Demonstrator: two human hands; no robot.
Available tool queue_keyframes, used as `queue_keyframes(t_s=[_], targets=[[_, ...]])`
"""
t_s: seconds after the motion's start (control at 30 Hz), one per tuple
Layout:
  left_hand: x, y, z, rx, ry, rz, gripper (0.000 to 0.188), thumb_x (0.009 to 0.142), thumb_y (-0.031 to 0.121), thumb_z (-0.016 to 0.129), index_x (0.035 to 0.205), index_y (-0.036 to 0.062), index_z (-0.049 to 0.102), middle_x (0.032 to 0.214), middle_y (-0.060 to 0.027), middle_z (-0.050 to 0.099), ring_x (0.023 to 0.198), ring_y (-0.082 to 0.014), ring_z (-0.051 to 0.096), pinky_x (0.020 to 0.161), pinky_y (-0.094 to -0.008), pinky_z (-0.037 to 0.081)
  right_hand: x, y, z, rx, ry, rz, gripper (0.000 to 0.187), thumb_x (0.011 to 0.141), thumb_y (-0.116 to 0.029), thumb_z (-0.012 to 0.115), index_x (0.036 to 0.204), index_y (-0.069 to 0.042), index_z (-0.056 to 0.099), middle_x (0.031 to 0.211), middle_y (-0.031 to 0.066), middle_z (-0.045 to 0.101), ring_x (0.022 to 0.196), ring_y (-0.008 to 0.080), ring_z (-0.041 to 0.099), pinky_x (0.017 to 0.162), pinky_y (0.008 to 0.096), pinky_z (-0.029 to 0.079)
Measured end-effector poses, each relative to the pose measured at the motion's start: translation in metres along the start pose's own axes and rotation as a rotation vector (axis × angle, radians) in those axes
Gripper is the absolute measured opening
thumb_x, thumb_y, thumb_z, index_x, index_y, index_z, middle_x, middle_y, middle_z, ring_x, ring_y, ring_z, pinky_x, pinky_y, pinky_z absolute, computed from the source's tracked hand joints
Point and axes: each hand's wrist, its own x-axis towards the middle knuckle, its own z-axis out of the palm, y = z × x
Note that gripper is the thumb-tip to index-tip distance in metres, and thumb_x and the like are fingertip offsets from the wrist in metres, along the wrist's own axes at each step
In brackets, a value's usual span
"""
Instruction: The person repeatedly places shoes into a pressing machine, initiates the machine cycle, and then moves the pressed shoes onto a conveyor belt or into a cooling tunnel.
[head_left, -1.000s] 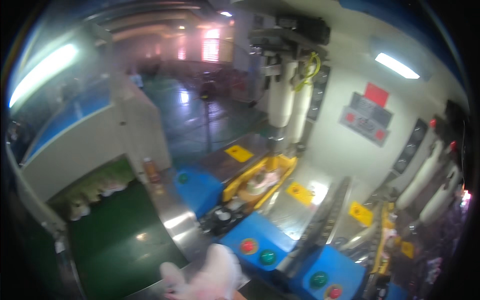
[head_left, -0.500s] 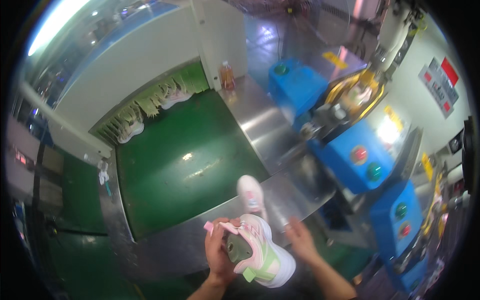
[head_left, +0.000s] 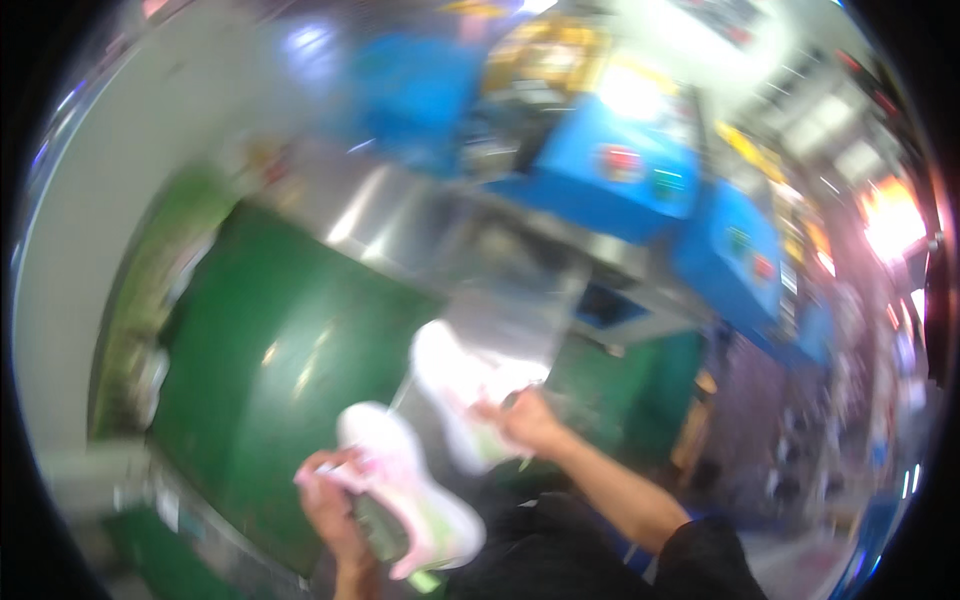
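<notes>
Low at the centre-left, my left hand grips a white and pink sneaker with pale green at the heel. Its fingers close around the tongue, and a grey-green shoe last fills the opening. Just to the right, my right hand closes on a second white and pink sneaker near its opening. Both toes point away from me, and the shoes lie side by side over the front of a green conveyor belt and its metal edge. Motion blur hides the finer details.
A pale machine housing with a green fringed curtain stands at the left. Metal plating borders the belt. Beyond it are blue machines with red and green buttons.
My right hand has moved onto the second sneaker, which was standing on the metal edge, and taken hold of it. My view has swung right. The left hand keeps the first sneaker.
</notes>
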Motion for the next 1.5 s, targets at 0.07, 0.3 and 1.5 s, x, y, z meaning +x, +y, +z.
queue_keyframes(t_s=[0.07,0.3,1.5], targets=[[0.003,-0.018,0.014,0.153,-0.045,0.002,0.036,0.099,0.038,0.042,0.093,0.0037,0.048,0.082,-0.0062,0.054,0.076,-0.0173,0.055,0.074,-0.0343,0.048,-0.065,0.010,-0.022,0.097,0.046,0.050,0.032,0.080,-0.025,0.072,0.102,-0.002,0.064,0.094,0.0065,0.066,0.085,0.0163,0.059,0.081,0.0308,0.046],[0.011,-0.036,0.206,-0.284,-1.195,0.053,0.042,0.095,0.047,0.042,0.099,0.0045,0.044,0.069,-0.0048,0.050,0.077,-0.0175,0.048,0.099,-0.0399,0.028,-0.247,-0.013,-0.095,0.164,0.771,-0.257,0.039,0.077,-0.026,0.073,0.104,-0.001,0.061,0.100,0.0085,0.062,0.093,0.0193,0.058,0.087,0.0334,0.044],[0.035,-0.113,-0.030,1.185,-0.866,0.218,0.042,0.082,0.024,0.057,0.116,-0.0002,0.055,0.110,-0.0228,0.059,0.102,-0.0378,0.058,0.087,-0.0449,0.047,-0.141,0.005,0.039,-0.517,0.247,-0.555,0.026,0.090,-0.016,0.055,0.111,-0.001,0.060,0.097,0.0180,0.065,0.092,0.0294,0.064,0.082,0.0351,0.050]])
